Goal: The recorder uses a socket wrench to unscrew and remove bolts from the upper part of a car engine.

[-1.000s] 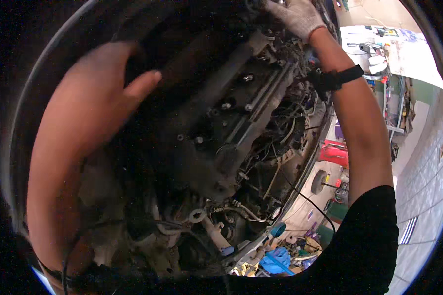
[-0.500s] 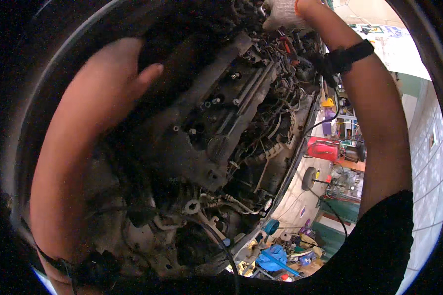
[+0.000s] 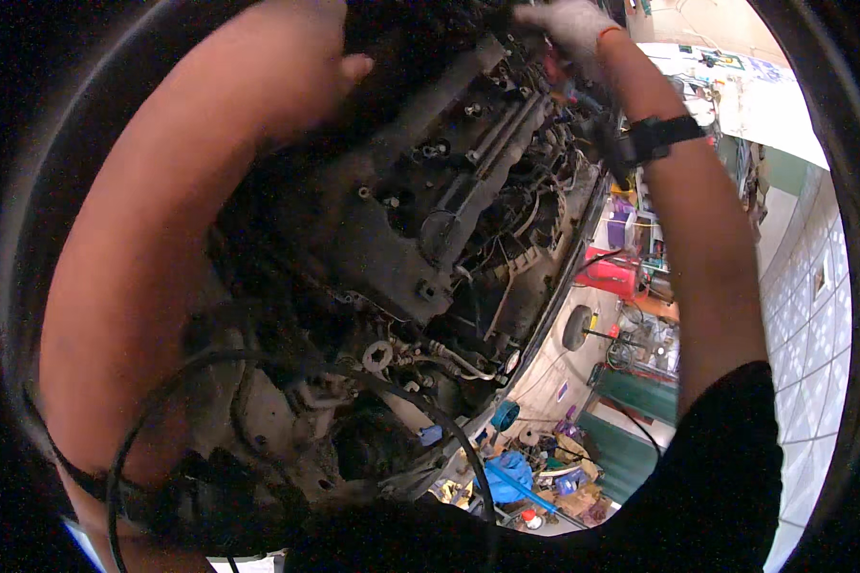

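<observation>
A dark, dusty engine (image 3: 392, 229) fills the middle of the head view, with a long cover that has several bolts on it. My left hand (image 3: 301, 48) reaches over its far left side, thumb sticking out. The other fingers are lost in shadow and beyond the upper edge. In a whitish glove, my right hand (image 3: 571, 24) is at the far end of the engine, above wires and hoses. Its fingers are smeared and partly cut off, so any hold is hidden. A red part or handle (image 3: 551, 67) lies just below the glove.
A black cable (image 3: 354, 372) loops across the near side of the engine bay. Beyond the right edge stand a red tank-like object (image 3: 610, 274), a wheel (image 3: 576, 328) and a heap of tools and rags with a blue cloth (image 3: 506, 476).
My left hand has moved up and to the right, farther over the engine. The gloved right hand has shifted slightly. The view has turned a little, and the black cable loops wider.
</observation>
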A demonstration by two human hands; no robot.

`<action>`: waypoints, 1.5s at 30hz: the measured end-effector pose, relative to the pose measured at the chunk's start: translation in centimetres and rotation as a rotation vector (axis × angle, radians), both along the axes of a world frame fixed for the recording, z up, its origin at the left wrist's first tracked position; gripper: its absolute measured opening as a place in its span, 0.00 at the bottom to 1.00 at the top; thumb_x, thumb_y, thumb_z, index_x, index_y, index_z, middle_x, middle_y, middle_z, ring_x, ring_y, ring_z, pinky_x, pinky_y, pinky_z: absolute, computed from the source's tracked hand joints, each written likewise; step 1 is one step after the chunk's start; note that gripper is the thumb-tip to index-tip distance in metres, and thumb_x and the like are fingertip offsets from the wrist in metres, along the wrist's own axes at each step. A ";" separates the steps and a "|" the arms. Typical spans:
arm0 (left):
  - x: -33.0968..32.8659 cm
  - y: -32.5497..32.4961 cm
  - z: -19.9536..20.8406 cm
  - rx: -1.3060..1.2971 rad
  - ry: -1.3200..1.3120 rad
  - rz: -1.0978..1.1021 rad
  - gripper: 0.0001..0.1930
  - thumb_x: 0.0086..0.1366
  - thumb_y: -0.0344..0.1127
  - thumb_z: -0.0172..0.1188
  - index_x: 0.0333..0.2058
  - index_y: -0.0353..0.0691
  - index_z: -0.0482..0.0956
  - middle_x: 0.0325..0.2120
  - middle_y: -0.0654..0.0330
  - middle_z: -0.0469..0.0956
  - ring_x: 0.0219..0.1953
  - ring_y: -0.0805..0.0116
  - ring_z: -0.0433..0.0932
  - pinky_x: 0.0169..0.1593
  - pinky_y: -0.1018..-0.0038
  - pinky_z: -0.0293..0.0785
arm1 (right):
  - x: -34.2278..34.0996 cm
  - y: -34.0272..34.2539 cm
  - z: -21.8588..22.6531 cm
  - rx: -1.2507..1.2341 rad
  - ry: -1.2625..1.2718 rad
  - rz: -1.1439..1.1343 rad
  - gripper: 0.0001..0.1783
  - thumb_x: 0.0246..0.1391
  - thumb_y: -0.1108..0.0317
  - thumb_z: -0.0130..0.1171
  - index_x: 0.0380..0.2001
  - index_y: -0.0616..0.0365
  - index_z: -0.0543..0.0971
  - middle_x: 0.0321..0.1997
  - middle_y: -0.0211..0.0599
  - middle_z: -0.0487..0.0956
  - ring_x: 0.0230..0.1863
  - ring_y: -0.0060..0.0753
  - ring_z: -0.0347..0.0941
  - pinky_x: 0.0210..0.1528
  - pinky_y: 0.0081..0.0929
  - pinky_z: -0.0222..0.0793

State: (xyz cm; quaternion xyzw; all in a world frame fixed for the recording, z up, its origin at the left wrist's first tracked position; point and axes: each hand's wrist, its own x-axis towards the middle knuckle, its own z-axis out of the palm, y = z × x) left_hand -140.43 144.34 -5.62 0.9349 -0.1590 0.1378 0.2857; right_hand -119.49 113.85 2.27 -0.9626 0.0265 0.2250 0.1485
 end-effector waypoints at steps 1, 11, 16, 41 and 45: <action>0.0 -0.2 -0.1 0.003 0.029 -0.008 0.28 0.69 0.56 0.62 0.46 0.30 0.78 0.44 0.37 0.81 0.52 0.34 0.78 0.56 0.50 0.76 | -0.7 -0.4 -2.0 0.424 -0.036 -0.307 0.24 0.65 0.53 0.61 0.57 0.56 0.73 0.32 0.38 0.78 0.29 0.37 0.77 0.30 0.37 0.73; 1.2 -1.8 0.7 -0.010 0.283 0.099 0.32 0.69 0.54 0.64 0.56 0.29 0.76 0.50 0.37 0.81 0.56 0.39 0.78 0.62 0.55 0.72 | -4.3 7.7 -7.0 0.990 -0.296 -0.881 0.35 0.64 0.44 0.59 0.65 0.56 0.70 0.62 0.50 0.77 0.60 0.54 0.74 0.61 0.52 0.69; 2.1 -5.2 2.7 0.006 0.216 -0.049 0.36 0.63 0.40 0.70 0.68 0.45 0.67 0.58 0.42 0.75 0.61 0.42 0.75 0.63 0.58 0.72 | -3.7 5.0 -5.8 0.845 -0.257 -0.656 0.55 0.55 0.38 0.67 0.74 0.60 0.58 0.74 0.60 0.65 0.74 0.57 0.63 0.73 0.45 0.60; 12.7 -14.4 6.0 0.568 0.257 0.004 0.28 0.65 0.36 0.63 0.62 0.39 0.67 0.51 0.39 0.78 0.50 0.38 0.80 0.54 0.48 0.77 | -4.2 -1.2 -10.0 0.374 -0.424 -0.191 0.31 0.56 0.40 0.63 0.56 0.45 0.81 0.58 0.41 0.83 0.61 0.48 0.77 0.64 0.42 0.73; 9.2 -19.3 8.7 0.516 0.071 -0.379 0.26 0.62 0.35 0.66 0.58 0.42 0.72 0.41 0.41 0.82 0.46 0.38 0.81 0.51 0.50 0.78 | -3.5 -1.7 -12.2 0.321 -0.518 -0.208 0.29 0.52 0.41 0.69 0.47 0.50 0.83 0.53 0.46 0.85 0.56 0.51 0.81 0.57 0.42 0.78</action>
